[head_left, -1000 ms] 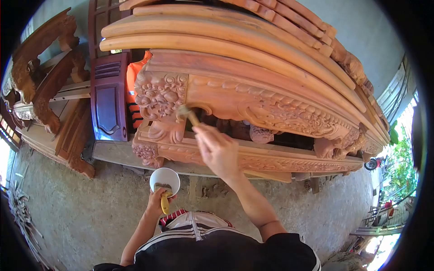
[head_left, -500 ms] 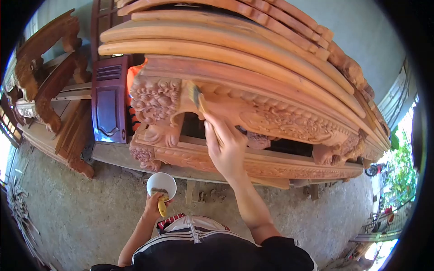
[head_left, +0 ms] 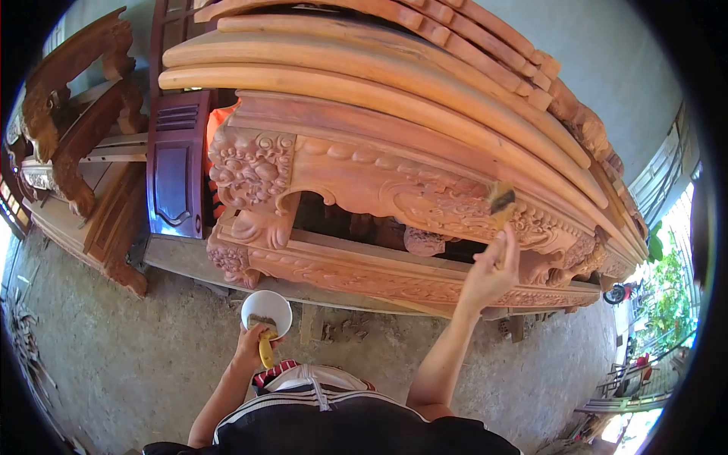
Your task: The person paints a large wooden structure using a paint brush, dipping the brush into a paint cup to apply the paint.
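My right hand [head_left: 489, 274] is wrapped round a paintbrush [head_left: 502, 202] whose dark bristles lie over the right part of a carved wooden frame [head_left: 356, 176]. Slight blur on the brush keeps me from telling whether the bristles touch the carving. Low in front of my body, my left hand [head_left: 249, 347] grips a white bucket [head_left: 280, 305] by its near side. A second brush with a yellow handle [head_left: 265, 352] leans out over the bucket's rim against that hand. Its bristles rest inside the bucket.
Long curved wooden rails [head_left: 364, 72] are stacked behind the carved frame. A dark red cabinet door [head_left: 179, 178] stands left of it, with more carved furniture [head_left: 83, 167] beyond. Below lies a concrete floor [head_left: 182, 349]. Green plants [head_left: 667, 280] show at the far right.
My right hand and its paintbrush have swept from the left end of the carved frame to its right part. My left hand still holds the bucket, and the view has shifted slightly.
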`<state>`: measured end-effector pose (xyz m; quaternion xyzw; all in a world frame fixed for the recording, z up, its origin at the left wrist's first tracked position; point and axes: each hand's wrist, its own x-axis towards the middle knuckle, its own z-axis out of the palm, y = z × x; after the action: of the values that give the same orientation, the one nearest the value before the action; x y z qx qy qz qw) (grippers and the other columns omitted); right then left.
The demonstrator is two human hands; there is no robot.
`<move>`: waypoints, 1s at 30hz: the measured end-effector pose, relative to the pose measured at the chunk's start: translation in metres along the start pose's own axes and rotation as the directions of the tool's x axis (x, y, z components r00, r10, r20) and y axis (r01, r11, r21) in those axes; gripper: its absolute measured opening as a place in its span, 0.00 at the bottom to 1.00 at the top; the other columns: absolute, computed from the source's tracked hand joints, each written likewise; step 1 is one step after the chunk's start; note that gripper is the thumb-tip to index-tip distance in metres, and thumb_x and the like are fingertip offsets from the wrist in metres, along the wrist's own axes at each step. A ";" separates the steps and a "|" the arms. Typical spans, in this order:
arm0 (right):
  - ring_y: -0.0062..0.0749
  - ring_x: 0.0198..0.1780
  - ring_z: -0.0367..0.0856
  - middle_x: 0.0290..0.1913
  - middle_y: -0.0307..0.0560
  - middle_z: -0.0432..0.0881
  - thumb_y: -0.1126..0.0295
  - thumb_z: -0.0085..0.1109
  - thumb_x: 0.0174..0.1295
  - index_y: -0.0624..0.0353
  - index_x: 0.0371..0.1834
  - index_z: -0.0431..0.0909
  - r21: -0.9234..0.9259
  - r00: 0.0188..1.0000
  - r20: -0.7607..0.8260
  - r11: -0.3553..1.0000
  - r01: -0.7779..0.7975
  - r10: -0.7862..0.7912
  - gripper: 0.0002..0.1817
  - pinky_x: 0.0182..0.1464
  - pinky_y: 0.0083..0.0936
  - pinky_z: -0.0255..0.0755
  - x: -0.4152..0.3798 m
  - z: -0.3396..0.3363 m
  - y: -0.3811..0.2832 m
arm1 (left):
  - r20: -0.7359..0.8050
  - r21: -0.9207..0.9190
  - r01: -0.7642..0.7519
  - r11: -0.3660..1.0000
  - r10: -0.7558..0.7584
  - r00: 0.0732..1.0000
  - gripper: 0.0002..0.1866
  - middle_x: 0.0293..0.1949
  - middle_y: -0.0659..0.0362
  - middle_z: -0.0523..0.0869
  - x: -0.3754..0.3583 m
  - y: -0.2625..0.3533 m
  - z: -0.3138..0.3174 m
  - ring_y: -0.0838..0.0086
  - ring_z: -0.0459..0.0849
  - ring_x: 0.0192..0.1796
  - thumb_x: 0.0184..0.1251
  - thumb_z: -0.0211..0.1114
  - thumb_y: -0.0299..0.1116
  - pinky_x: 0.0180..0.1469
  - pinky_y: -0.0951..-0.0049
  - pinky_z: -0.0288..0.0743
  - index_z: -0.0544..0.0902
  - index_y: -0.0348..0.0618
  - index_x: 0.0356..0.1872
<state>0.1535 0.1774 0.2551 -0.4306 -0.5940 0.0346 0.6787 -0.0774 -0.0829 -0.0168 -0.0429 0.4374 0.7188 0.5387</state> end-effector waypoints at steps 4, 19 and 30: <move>0.33 0.29 0.81 0.36 0.47 0.83 0.76 0.55 0.60 0.58 0.45 0.80 -0.019 0.881 0.178 0.893 0.449 -0.439 0.11 0.28 0.25 0.74 -0.026 0.023 -0.029 | 0.036 0.004 -0.007 1.000 0.007 0.999 0.19 0.39 0.46 0.80 0.004 0.001 0.001 0.55 0.85 0.31 0.62 0.54 0.27 0.21 0.74 0.81 0.66 0.38 0.54; 0.38 0.27 0.81 0.37 0.48 0.83 0.77 0.58 0.57 0.59 0.42 0.79 0.563 0.623 0.471 0.756 0.333 -0.625 0.10 0.29 0.28 0.74 -0.118 0.093 -0.120 | -0.098 -0.168 -0.033 0.985 0.016 0.995 0.23 0.43 0.46 0.76 -0.009 0.011 -0.028 0.54 0.84 0.30 0.59 0.52 0.23 0.17 0.70 0.77 0.58 0.54 0.54; 0.36 0.29 0.83 0.43 0.48 0.84 0.74 0.63 0.54 0.57 0.42 0.81 0.459 0.534 0.491 0.725 0.513 -0.688 0.12 0.30 0.25 0.76 -0.104 0.083 -0.119 | -0.173 -0.153 -0.121 0.981 0.094 0.980 0.26 0.47 0.46 0.73 -0.020 0.024 -0.066 0.52 0.83 0.33 0.57 0.54 0.23 0.21 0.66 0.80 0.55 0.54 0.55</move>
<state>-0.0014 0.0897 0.2422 -0.0667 -0.8870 0.0168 0.4567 -0.1157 -0.1429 -0.0325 -0.1225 0.4218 0.7742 0.4557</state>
